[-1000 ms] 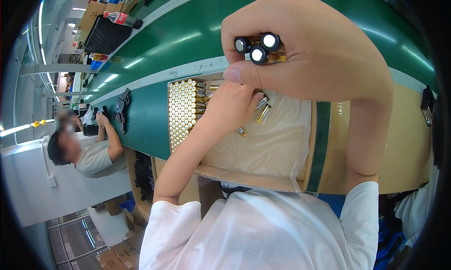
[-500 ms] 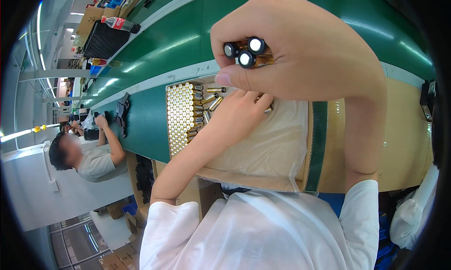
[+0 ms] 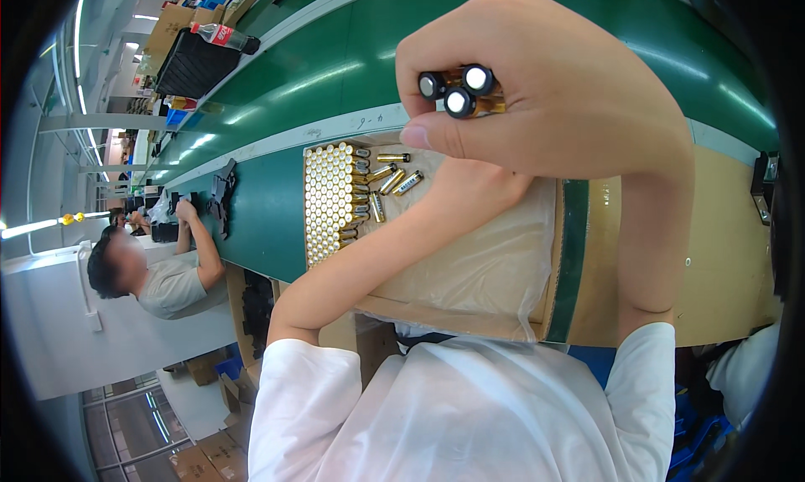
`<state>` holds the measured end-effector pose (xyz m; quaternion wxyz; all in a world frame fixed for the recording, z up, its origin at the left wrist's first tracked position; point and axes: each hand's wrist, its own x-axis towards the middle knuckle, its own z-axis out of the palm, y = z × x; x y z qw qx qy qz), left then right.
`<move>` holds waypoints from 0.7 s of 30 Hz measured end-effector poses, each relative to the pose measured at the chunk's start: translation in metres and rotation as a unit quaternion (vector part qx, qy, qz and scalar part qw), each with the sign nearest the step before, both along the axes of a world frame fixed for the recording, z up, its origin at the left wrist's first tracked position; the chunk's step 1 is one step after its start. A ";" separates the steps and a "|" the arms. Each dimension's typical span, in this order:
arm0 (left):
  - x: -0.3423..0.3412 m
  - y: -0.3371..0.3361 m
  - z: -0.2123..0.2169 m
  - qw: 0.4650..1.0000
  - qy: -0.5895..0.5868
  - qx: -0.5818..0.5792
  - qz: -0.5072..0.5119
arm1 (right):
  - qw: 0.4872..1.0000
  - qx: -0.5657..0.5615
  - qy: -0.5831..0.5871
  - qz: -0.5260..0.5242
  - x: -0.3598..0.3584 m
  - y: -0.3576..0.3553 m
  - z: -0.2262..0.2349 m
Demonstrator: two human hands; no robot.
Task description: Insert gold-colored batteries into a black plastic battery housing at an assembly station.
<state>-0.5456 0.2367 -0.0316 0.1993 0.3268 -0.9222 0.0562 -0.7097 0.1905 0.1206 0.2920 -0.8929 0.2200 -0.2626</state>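
Leftmost half a second ago over the loose cells, the left hand point(image 3: 480, 185) has slid rightward along the box, and a fifth loose battery now shows near where it was. Its fingers are hidden behind the right hand point(image 3: 558, 96), so I cannot tell whether they grip anything. Raised nearer the camera, the right hand is curled around three batteries point(image 3: 459, 102), bunched together with their black-rimmed, silver ends facing up toward the view; it kept this grasp in both earlier frames. Below the hands sits the open box point(image 3: 453, 316), lined with a clear plastic sheet point(image 3: 470, 260). Packed along the box's left side, a block of batteries point(image 3: 331, 192) stands on end in close rows. Just to the right of that block, the five loose batteries point(image 3: 407, 183) lie on their sides at different angles. To the box's left, black parts point(image 3: 221, 197) lie on the green bench point(image 3: 262, 230), and a seated co-worker point(image 3: 172, 289) holds both arms forward over it. Farther off, at upper left, a bottle point(image 3: 225, 36) with a red label lies on a black crate point(image 3: 186, 67).
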 end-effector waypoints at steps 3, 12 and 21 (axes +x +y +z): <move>0.006 0.003 0.003 1.000 -0.003 -0.005 0.004 | 1.000 0.008 0.008 -0.005 -0.002 0.001 0.001; 0.013 0.010 0.000 0.973 0.041 0.222 0.055 | 1.000 0.007 0.003 -0.002 0.002 0.000 0.000; 0.001 0.008 -0.003 0.988 0.059 0.136 0.037 | 1.000 -0.001 -0.009 -0.013 0.002 0.004 -0.005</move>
